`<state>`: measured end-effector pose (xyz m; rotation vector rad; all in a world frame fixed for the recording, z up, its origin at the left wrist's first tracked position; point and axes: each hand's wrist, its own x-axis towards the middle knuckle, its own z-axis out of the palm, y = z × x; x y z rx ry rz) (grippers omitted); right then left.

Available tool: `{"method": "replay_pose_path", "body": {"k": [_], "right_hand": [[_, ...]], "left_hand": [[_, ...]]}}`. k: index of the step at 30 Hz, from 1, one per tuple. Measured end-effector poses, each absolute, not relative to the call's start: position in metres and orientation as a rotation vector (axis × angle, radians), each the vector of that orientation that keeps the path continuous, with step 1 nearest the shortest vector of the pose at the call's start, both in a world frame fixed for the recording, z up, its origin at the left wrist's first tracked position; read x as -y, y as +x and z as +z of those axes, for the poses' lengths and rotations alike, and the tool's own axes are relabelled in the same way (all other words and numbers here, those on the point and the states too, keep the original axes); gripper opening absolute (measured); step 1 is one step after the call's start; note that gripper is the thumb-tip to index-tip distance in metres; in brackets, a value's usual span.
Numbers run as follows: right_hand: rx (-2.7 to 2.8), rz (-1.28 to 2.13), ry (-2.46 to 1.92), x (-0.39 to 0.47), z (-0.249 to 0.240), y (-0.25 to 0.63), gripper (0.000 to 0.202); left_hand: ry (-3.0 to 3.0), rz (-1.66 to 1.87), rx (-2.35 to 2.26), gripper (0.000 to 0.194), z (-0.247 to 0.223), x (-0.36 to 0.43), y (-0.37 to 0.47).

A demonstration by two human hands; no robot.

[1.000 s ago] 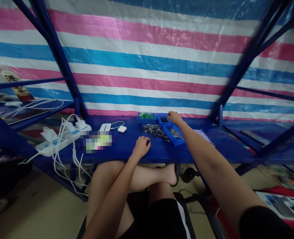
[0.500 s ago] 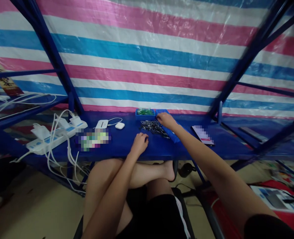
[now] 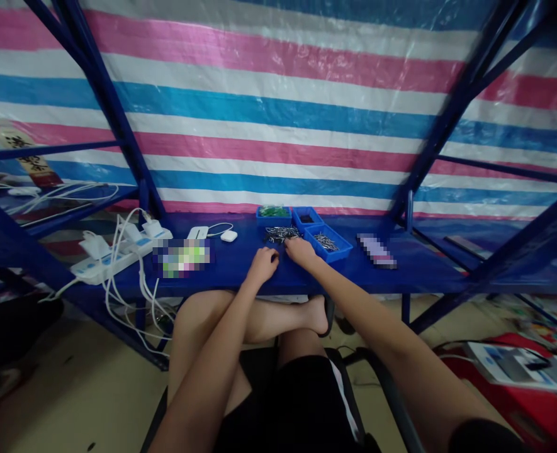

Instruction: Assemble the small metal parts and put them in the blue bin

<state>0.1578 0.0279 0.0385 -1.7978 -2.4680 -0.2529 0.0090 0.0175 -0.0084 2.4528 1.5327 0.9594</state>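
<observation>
A heap of small thin black and silver pieces (image 3: 281,234) lies on the blue table, too small to name exactly. My right hand (image 3: 301,253) is at the near right edge of this heap, fingertips together and pointing down into it; what they pinch, if anything, is hidden. Just left of it, my left hand (image 3: 263,265) rests by the table's front part with curled fingers, and I cannot make out anything inside them. Behind the heap stands a blue bin of green pieces (image 3: 273,221). A blue bin with dark pieces (image 3: 308,217) and one with silver pieces (image 3: 329,245) sit to the right.
A blurred-out phone-like item (image 3: 376,250) lies right of the bins. To the left are a white case (image 3: 229,236), a white device with a cable (image 3: 198,233), a pixelated packet (image 3: 182,258) and a power strip (image 3: 122,253) with hanging cords. Blue metal posts (image 3: 429,138) frame the table.
My right hand has come back from the dark-piece bin toward me, down to the heap. The bins it covered now show. My left hand has barely moved.
</observation>
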Motion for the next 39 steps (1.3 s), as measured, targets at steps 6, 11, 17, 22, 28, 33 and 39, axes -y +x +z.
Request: {"method": "replay_pose_path", "body": {"k": [6, 11, 17, 22, 28, 33, 39], "right_hand": [[2.413, -0.418, -1.696, -0.017, 0.037, 0.158, 0.026], [2.314, -0.300, -1.520, -0.004, 0.032, 0.161, 0.025], [2.119, 0.250, -1.211, 0.011, 0.014, 0.163, 0.023], [1.905, 0.389, -1.239, 0.010, 0.011, 0.168, 0.024], [1.867, 0.373, -1.227, 0.008, 0.008, 0.171, 0.025], [1.850, 0.359, -1.251, 0.006, 0.005, 0.172, 0.026], [1.965, 0.406, -1.274, 0.007, 0.006, 0.171, 0.024]], "left_hand": [[2.423, 0.973, -1.540, 0.018, -0.007, -0.017, 0.009], [2.373, 0.995, -1.522, 0.020, -0.006, -0.016, 0.009], [2.387, 1.003, -1.427, 0.027, -0.003, -0.011, 0.009], [2.312, 1.005, -1.371, 0.023, 0.002, -0.007, 0.009], [2.134, 1.126, -1.263, 0.024, 0.003, -0.007, 0.008], [2.098, 1.172, -1.268, 0.024, 0.004, -0.006, 0.008], [2.070, 1.201, -1.286, 0.023, 0.005, -0.005, 0.008]]}}
